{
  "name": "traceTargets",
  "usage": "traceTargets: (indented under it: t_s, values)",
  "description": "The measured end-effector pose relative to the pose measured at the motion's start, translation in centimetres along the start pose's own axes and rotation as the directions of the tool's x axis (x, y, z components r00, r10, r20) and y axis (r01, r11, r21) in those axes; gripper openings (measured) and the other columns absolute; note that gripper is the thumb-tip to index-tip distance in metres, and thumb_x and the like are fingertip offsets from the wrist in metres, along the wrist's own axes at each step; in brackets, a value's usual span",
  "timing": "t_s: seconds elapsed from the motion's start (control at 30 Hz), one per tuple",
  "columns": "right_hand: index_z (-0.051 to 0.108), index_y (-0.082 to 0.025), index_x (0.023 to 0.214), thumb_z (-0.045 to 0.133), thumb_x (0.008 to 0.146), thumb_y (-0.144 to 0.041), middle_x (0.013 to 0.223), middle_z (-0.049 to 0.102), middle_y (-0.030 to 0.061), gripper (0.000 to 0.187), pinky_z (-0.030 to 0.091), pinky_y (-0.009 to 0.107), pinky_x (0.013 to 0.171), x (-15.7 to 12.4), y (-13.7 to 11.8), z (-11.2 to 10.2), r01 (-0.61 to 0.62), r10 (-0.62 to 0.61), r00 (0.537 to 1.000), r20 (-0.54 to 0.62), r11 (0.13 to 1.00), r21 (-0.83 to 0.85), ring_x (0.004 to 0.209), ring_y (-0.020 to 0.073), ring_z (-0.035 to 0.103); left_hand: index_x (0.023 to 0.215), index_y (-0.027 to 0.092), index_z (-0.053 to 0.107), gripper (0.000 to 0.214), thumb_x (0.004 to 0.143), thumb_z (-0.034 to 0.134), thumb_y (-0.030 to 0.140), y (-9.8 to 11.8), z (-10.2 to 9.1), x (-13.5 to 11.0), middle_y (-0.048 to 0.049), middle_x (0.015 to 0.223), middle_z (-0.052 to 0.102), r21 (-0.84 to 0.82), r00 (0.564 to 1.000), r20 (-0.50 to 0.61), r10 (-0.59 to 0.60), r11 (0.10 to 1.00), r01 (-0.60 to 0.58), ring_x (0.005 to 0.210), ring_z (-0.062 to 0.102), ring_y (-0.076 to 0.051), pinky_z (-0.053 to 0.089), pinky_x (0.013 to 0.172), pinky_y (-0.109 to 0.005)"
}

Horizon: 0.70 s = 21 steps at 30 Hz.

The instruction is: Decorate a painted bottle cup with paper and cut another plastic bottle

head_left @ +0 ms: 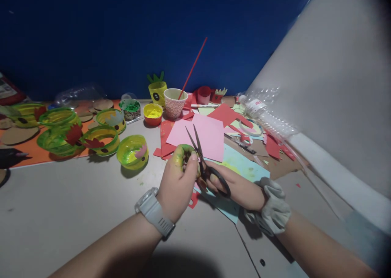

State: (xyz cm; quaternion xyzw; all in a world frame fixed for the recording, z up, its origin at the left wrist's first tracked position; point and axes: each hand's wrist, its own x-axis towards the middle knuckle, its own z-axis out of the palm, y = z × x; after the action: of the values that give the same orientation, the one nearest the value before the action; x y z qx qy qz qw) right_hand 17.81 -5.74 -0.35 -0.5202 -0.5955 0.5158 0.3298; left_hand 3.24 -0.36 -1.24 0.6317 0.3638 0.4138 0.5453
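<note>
My right hand [236,186] is wrapped through the black handles of a pair of scissors [201,155], whose blades stand slightly apart and point up and away from me. My left hand [180,180], with a grey watch on its wrist, pinches something small and partly hidden right beside the scissor pivot; its fingertips are smeared with green-yellow paint. A small red paper scrap [193,200] lies just under the hands. Beneath and beyond them lie a pink paper sheet [198,133] and a light blue sheet [241,166].
Several green-yellow painted plastic rings [132,151] sit at left on an orange sheet [33,149]. Behind stand a patterned paper cup with a red stick [174,102], a yellow paint pot [152,113], a green-filled pot [130,109], red paper scraps [226,115] and a clear plastic bottle [265,111].
</note>
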Motion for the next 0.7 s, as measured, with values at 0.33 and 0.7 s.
traceTargets:
  t_s: [0.33,0.7]
  values:
    - [0.045,-0.019,0.082,0.04,0.092,-0.049,0.06,0.034,-0.006,0.031,0.033,0.023,0.047,0.08,-0.2,-0.45,-0.013,0.014,0.999,0.038,1.0,-0.014,0.051,0.009,0.028,0.079,0.02,0.047,0.015,0.092,0.041,0.024,0.26,-0.04,-0.15,0.0057,0.067,0.05,0.008,1.0,0.006,0.012,1.0,-0.012,0.064,0.049,-0.007,0.039,0.062,-0.018]
    - [0.043,-0.019,0.084,0.037,0.093,-0.047,0.061,0.035,-0.0056,0.031,0.033,0.023,0.048,-0.08,-0.37,-0.2,-0.022,0.023,0.999,0.046,0.999,-0.029,0.052,0.0091,0.028,0.079,0.021,0.046,0.015,0.092,0.04,0.023,0.23,-0.04,-0.28,0.0049,0.069,0.049,0.022,0.999,0.021,0.026,0.999,-0.026,0.065,0.048,-0.009,0.039,0.063,-0.02]
